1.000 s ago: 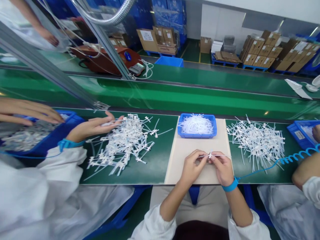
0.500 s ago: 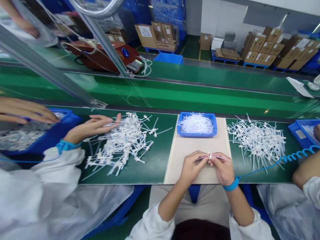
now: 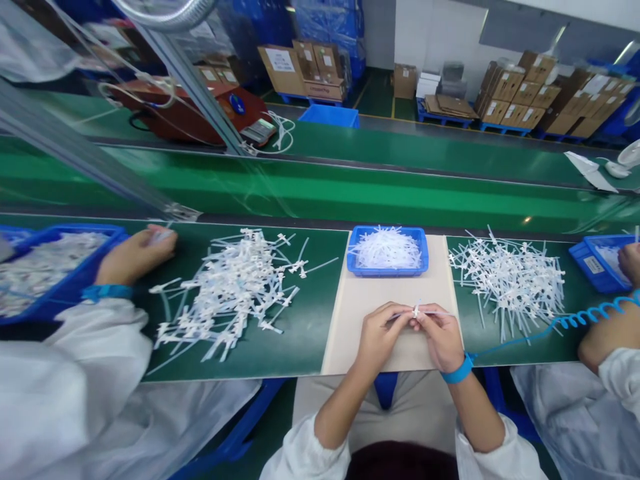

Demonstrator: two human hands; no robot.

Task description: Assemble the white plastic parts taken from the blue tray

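Note:
Over the pale board (image 3: 395, 290), my left hand (image 3: 381, 335) and my right hand (image 3: 445, 339) meet, fingers pinched from both sides on a small white fitting with thin tubes (image 3: 416, 310). One thin tube sticks out to the right past my right fingers. The fitting's details are too small to make out, and my fingertips partly cover it. Just beyond my hands stands a blue tray (image 3: 387, 273) heaped with short translucent white tubes (image 3: 387, 248). A blue wrist strap with a coiled cord circles my right wrist.
Piles of white fittings with tubes lie left (image 3: 235, 287) and right (image 3: 515, 280) of the board. Co-workers sit on both sides; one hand (image 3: 137, 253) is by a blue bin (image 3: 107, 257), another by a blue tray (image 3: 595, 267). The coiled cord (image 3: 590, 317) stretches rightward.
The co-worker's hand at left has left the pile and moved back left, its fingers now curled. My hands keep the same pinch on the fitting. The view has shifted slightly.

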